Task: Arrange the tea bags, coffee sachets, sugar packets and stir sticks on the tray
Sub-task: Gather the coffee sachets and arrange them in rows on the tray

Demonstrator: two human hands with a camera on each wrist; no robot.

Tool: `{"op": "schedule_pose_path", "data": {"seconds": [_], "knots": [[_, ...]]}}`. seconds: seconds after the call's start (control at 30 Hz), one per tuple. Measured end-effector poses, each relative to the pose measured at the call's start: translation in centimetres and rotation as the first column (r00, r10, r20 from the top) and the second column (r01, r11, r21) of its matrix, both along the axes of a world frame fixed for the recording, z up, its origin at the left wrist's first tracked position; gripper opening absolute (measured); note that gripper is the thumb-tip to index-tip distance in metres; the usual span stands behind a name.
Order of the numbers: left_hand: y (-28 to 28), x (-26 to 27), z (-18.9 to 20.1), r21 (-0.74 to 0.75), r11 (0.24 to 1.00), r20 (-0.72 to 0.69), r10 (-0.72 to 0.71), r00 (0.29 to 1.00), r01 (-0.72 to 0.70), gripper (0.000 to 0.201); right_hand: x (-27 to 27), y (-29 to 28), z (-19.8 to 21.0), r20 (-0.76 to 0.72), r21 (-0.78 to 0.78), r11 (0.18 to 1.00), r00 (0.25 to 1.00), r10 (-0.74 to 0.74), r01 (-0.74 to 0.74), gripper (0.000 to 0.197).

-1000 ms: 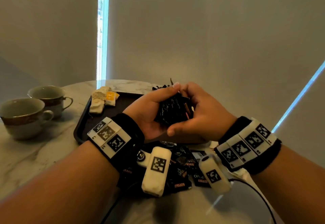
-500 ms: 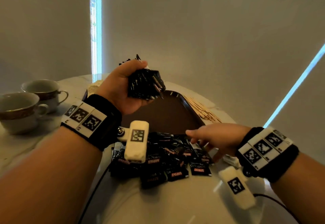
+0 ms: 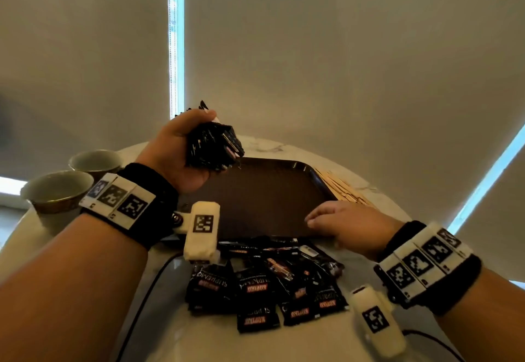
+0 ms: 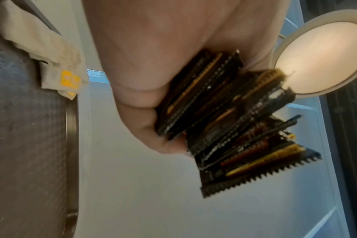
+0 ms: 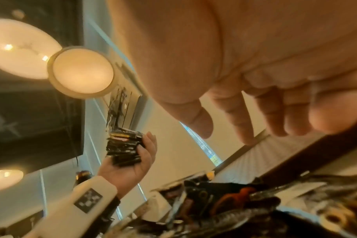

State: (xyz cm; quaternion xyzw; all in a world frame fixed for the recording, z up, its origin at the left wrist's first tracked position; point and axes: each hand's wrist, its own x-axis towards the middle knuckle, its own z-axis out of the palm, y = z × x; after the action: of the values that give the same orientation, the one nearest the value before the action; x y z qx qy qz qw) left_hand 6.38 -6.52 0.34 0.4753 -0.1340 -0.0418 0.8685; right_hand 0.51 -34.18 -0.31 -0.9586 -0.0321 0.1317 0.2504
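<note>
My left hand (image 3: pixel 181 145) grips a thick stack of black coffee sachets (image 3: pixel 214 145) and holds it raised over the far left of the dark brown tray (image 3: pixel 270 197). The left wrist view shows the stack (image 4: pixel 230 122) fanned out of the fist, with pale tea bags (image 4: pixel 57 64) lying on the tray (image 4: pixel 27 145). My right hand (image 3: pixel 326 216) hovers at the tray's near right rim and holds nothing; its fingers (image 5: pixel 255 112) hang relaxed. Several loose coffee sachets (image 3: pixel 264 285) lie heaped on the table in front of the tray. Wooden stir sticks (image 3: pixel 341 188) lie right of the tray.
Two ceramic cups (image 3: pixel 56 191) (image 3: pixel 96 160) stand at the left edge of the round marble table (image 3: pixel 199 339). A black cable (image 3: pixel 142 299) runs across the near table. Blinds close off the wall behind.
My right hand let go of the sachet stack and dropped to the tray's near right rim. My left hand alone lifted the stack up and to the left.
</note>
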Motion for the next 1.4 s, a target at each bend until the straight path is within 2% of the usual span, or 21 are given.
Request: {"op": "schedule_pose_path", "data": {"seconds": [0.07, 0.17, 0.23, 0.3, 0.47, 0.53, 0.57, 0.6, 0.63, 0.7, 0.77, 0.8, 0.87, 1.0, 1.07, 1.17, 1.23, 1.33, 1.4], "knots": [[0.5, 0.4, -0.7, -0.016, 1.000, 0.007, 0.002, 1.000, -0.002, 0.024, 0.7, 0.4, -0.2, 0.025, -0.060, 0.995, 0.996, 0.084, -0.082, 0.033], [0.6, 0.5, -1.8, -0.051, 0.999, -0.027, 0.003, 1.000, -0.005, 0.018, 1.7, 0.5, -1.3, -0.078, -0.172, 0.960, 0.975, 0.209, -0.220, 0.045], [0.7, 0.7, -2.4, -0.056, 0.998, -0.062, 0.021, 0.998, -0.025, 0.016, 2.1, 0.3, -1.8, -0.113, -0.336, 0.891, 0.952, 0.285, -0.306, 0.040], [1.0, 0.8, -2.7, -0.055, 0.998, -0.078, 0.040, 0.996, -0.044, 0.017, 2.4, 0.2, -1.6, -0.100, -0.441, 0.831, 0.939, 0.329, -0.339, 0.043], [1.7, 1.1, -3.0, -0.067, 0.996, -0.096, 0.055, 0.994, -0.061, 0.018, 2.5, 0.9, -1.2, -0.219, -0.468, 0.772, 0.903, 0.370, -0.430, 0.047], [1.9, 1.2, -3.3, -0.073, 0.995, -0.099, 0.057, 0.993, -0.064, 0.019, 2.4, 0.8, -1.2, -0.198, -0.463, 0.761, 0.889, 0.412, -0.455, 0.052], [2.0, 1.3, -3.5, -0.072, 0.995, -0.104, 0.061, 0.993, -0.069, 0.021, 2.2, 0.9, -0.7, -0.203, -0.456, 0.770, 0.894, 0.398, -0.447, 0.045], [2.0, 1.4, -3.7, -0.073, 0.995, -0.108, 0.064, 0.992, -0.072, 0.024, 2.1, 0.9, 0.0, -0.215, -0.420, 0.795, 0.899, 0.381, -0.437, 0.039], [2.1, 1.4, -3.9, -0.077, 0.994, -0.117, 0.064, 0.991, -0.073, 0.027, 2.2, 0.8, 0.7, -0.184, -0.356, 0.848, 0.919, 0.349, -0.394, 0.042], [2.2, 1.4, -4.0, -0.101, 0.991, -0.141, 0.069, 0.988, -0.084, 0.032, 3.2, 0.9, 2.0, -0.039, -0.152, 0.953, 0.965, 0.259, -0.262, 0.046], [2.3, 1.3, -3.9, -0.137, 0.986, -0.148, 0.071, 0.987, -0.091, 0.036, 4.8, 1.5, 3.3, 0.112, 0.115, 0.972, 0.975, 0.191, -0.203, 0.042], [2.3, 1.3, -3.8, -0.153, 0.984, -0.146, 0.067, 0.987, -0.089, 0.038, 5.8, 1.9, 4.1, 0.143, 0.276, 0.943, 0.978, 0.153, -0.188, 0.044], [2.5, 1.4, -3.7, -0.170, 0.983, -0.140, 0.049, 0.989, -0.073, 0.041, 8.5, 3.0, 5.8, 0.160, 0.500, 0.842, 0.977, 0.141, -0.204, 0.047], [3.1, 2.3, -3.5, -0.173, 0.984, -0.145, 0.024, 0.989, -0.050, 0.048, 13.6, 7.4, 7.8, 0.217, 0.753, 0.582, 0.951, 0.220, -0.306, 0.031], [3.6, 2.7, -3.6, -0.181, 0.981, -0.149, 0.039, 0.988, -0.066, 0.048, 15.4, 10.0, 7.0, 0.207, 0.800, 0.510, 0.943, 0.260, -0.316, 0.037], [3.9, 3.3, -3.9, -0.177, 0.979, -0.172, 0.071, 0.983, -0.102, 0.043, 17.9, 12.2, 4.2, 0.171, 0.851, 0.412, 0.912, 0.372, -0.327, 0.084], [3.9, 3.8, -4.5, -0.167, 0.979, -0.178, 0.088, 0.980, -0.118, 0.037, 19.4, 12.8, 1.8, 0.157, 0.875, 0.339, 0.866, 0.475, -0.345, 0.087], [3.6, 4.0, -4.8, -0.122, 0.991, -0.185, 0.036, 0.982, -0.059, 0.030, 20.7, 13.4, -0.8, 0.122, 0.887, 0.303, 0.808, 0.576, -0.349, 0.089], [3.0, 4.1, -4.7, -0.098, 0.994, -0.179, 0.028, 0.983, -0.046, 0.039, 20.4, 13.9, -1.2, 0.124, 0.878, 0.288, 0.763, 0.635, -0.383, 0.094]]}}
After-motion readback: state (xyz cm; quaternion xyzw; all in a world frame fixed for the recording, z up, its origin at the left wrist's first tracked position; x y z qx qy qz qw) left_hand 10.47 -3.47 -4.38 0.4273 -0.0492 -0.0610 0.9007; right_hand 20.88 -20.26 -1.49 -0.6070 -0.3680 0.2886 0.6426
